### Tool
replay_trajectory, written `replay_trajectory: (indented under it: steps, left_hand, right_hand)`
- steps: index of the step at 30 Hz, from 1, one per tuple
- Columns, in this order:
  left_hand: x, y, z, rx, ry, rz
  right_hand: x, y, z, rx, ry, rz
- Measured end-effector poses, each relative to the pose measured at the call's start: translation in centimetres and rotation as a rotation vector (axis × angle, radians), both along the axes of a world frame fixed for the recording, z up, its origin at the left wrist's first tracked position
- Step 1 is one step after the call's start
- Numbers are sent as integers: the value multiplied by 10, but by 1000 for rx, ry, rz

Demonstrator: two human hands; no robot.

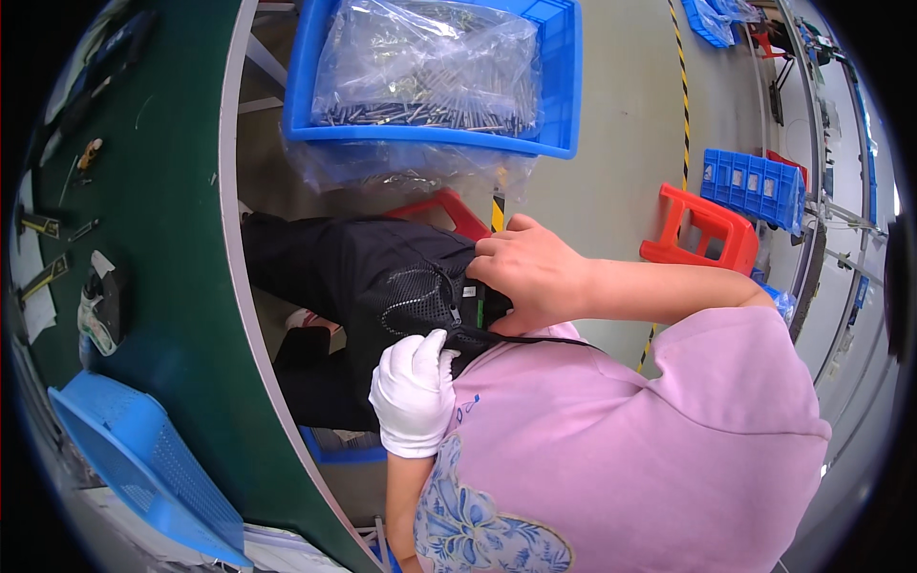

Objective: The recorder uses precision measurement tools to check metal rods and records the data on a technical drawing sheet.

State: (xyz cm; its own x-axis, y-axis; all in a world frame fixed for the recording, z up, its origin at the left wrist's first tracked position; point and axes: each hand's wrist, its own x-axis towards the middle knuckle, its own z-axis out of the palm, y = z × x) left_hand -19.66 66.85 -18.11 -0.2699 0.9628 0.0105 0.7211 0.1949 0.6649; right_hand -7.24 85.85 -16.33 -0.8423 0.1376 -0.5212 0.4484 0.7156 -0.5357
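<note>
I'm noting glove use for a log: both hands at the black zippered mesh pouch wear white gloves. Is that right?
Not quite: only the left hand wears a white glove; the right hand is bare, as the head view shows. Both hands are indeed at the black zippered mesh pouch.

mesh bag (413, 296): interior partly hidden | blue bin (430, 139): top cut off | label (469, 291): illegible
</note>
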Motion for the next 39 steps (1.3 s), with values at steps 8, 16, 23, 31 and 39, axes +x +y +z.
replay_trajectory:
  steps: [8, 16, 23, 31, 39]
  left_hand:
    - [9, 3, -9, -17, -146, 208]
    - [14, 13, -12, -11, -161, 260]
    - [18, 21, -17, -35, -84, 275]
    - [-6, 27, -1, -122, -447, 333]
    - [-7, 58, -3, -307, -122, 278]
  right_hand:
    - [-5, 1, -2, 74, -59, 86]
    - [-21, 12, -8, 10, -243, 173]
    - [-11, 2, -20, 82, -168, 113]
    - [-18, 6, -9, 120, -147, 153]
    - [-21, 7, -8, 126, -132, 185]
